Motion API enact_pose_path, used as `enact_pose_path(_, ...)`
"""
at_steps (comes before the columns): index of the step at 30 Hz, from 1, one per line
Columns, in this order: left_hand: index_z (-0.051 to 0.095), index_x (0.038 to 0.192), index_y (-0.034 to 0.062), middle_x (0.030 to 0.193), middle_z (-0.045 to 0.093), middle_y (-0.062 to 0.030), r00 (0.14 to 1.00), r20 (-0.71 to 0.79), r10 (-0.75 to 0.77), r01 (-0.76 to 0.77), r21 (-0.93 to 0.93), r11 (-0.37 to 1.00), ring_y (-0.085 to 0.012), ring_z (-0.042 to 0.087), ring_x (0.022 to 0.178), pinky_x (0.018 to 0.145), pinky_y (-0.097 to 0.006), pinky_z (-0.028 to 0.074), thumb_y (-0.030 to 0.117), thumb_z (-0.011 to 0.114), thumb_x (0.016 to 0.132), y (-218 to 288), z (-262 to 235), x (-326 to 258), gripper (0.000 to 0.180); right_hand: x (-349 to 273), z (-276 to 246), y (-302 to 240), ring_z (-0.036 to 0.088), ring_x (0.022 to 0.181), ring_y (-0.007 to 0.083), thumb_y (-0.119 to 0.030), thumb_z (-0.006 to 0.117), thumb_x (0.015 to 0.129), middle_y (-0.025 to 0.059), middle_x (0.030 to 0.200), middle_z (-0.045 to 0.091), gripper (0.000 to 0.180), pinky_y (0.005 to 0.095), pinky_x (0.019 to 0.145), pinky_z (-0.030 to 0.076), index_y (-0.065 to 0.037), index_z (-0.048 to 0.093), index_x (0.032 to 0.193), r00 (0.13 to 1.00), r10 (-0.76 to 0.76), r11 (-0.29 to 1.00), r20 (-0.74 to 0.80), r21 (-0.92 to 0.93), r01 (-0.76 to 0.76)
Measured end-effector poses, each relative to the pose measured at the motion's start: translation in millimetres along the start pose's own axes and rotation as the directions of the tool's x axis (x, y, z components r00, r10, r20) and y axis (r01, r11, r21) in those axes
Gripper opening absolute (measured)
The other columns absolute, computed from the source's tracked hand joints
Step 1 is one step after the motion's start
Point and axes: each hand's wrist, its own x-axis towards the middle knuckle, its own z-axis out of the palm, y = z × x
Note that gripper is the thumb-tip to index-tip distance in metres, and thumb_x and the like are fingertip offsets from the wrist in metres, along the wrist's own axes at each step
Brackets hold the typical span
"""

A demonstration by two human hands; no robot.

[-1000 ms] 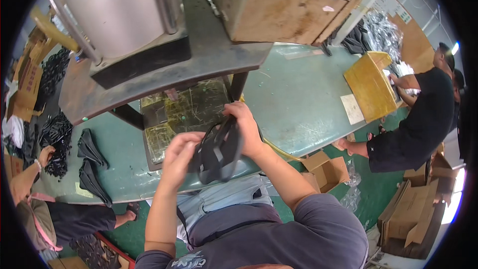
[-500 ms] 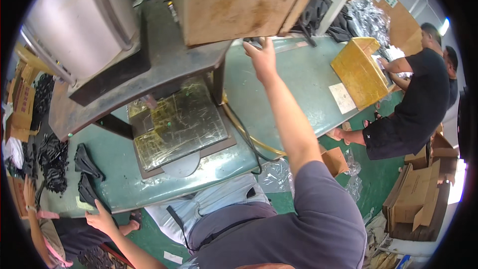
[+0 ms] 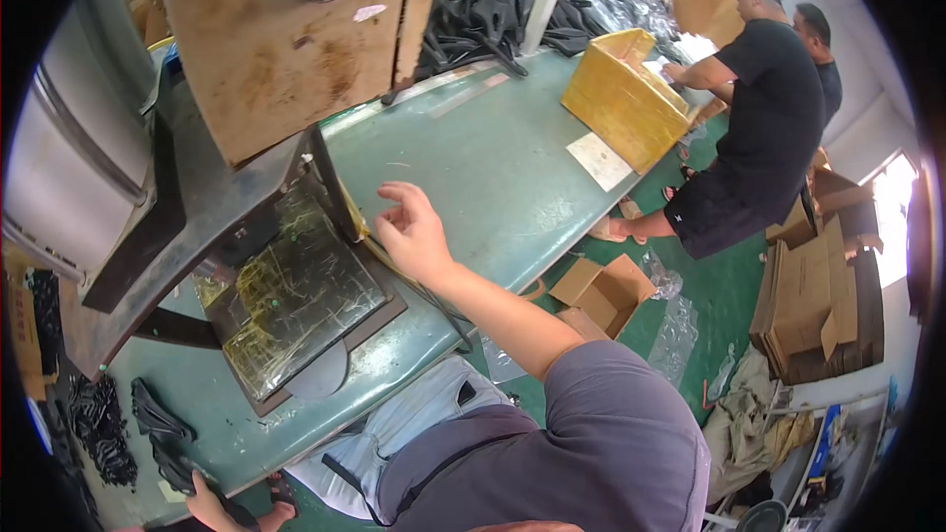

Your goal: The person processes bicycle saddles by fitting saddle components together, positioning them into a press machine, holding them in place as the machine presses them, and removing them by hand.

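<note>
The lower of two elongated, dull black pieces [image 3: 171,463] is at the left end of the glossy green counter [image 3: 473,167], right at the left hand's [image 3: 206,504] fingertips; whether that hand grips it, I cannot tell. The right hand [image 3: 414,233], empty with fingers loosely bent, hangs above the counter, well apart from both pieces.

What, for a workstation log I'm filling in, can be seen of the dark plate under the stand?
The dark plate is flat, roughly rectangular and glossy, with pale scratches and yellowish patches, perhaps tape, mainly toward its left. Its material is unclear. It lies on a wider brownish base, which rests on the green table; a rounded grey tab juts at the front. The stand covers its far part. Neither the left hand nor the right hand touches it.
</note>
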Motion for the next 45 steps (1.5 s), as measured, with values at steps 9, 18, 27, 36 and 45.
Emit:
enact_pose_path(9,0.054,0.150,-0.0019,0.128,0.067,-0.0096,0.878,0.358,0.318,0.292,-0.926,0.239,-0.0222,0.063,0.118,0.110,-0.039,0.048,0.005,0.066,0.101,126,5,-125,0.051,-34,0,-30,0.072,0.093,0.0182,0.005,0.067,0.093,0.0108,0.109,0.073,0.021,0.0318,0.082,0.059,0.000,0.074,0.113,0.959,-0.213,0.972,0.187,-0.061,0.228)
enact_pose_path(18,0.060,0.127,-0.0028,0.110,0.065,-0.0170,0.384,0.116,0.916,-0.690,-0.623,0.368,-0.0368,0.064,0.103,0.096,-0.040,0.051,-0.004,0.056,0.064,265,5,-185,0.064,-70,57,-72,0.071,0.099,0.0235,-0.020,0.077,0.096,0.0134,0.113,0.071,0.036,0.0372,0.083,0.058,-0.001,0.069,0.126,0.593,-0.240,0.966,0.769,0.247,0.070)
enact_pose_path(27,0.064,0.106,0.0021,0.099,0.068,-0.0194,-0.180,0.229,0.957,-0.817,-0.576,-0.016,-0.0444,0.064,0.095,0.089,-0.052,0.050,0.014,0.072,0.052,338,-10,-206,0.055,-148,22,-64,0.067,0.085,0.0404,-0.021,0.074,0.077,0.0145,0.112,0.060,0.038,0.0518,0.068,0.054,-0.004,0.064,0.110,0.439,-0.271,0.904,0.857,0.071,0.421)
enact_pose_path(36,0.053,0.084,0.0086,0.083,0.055,-0.0100,-0.261,0.129,0.957,-0.913,-0.355,-0.201,-0.0323,0.057,0.079,0.075,-0.048,0.043,0.020,0.078,0.089,306,22,-205,0.028,-202,7,-68,0.069,0.092,0.0406,-0.011,0.069,0.075,0.0167,0.127,0.061,0.039,0.0478,0.073,0.059,0.001,0.064,0.112,0.599,-0.192,0.962,0.777,0.030,0.270)
enact_pose_path(45,0.064,0.105,0.0077,0.108,0.066,-0.0114,-0.165,0.261,0.951,-0.934,-0.352,-0.065,-0.0333,0.065,0.107,0.099,-0.051,0.047,0.016,0.069,0.089,322,18,-209,0.019,-200,3,-61,0.070,0.120,0.0419,-0.013,0.067,0.081,0.0213,0.140,0.066,0.043,0.0471,0.097,0.062,-0.003,0.069,0.123,0.635,-0.164,0.955,0.755,-0.040,0.295)
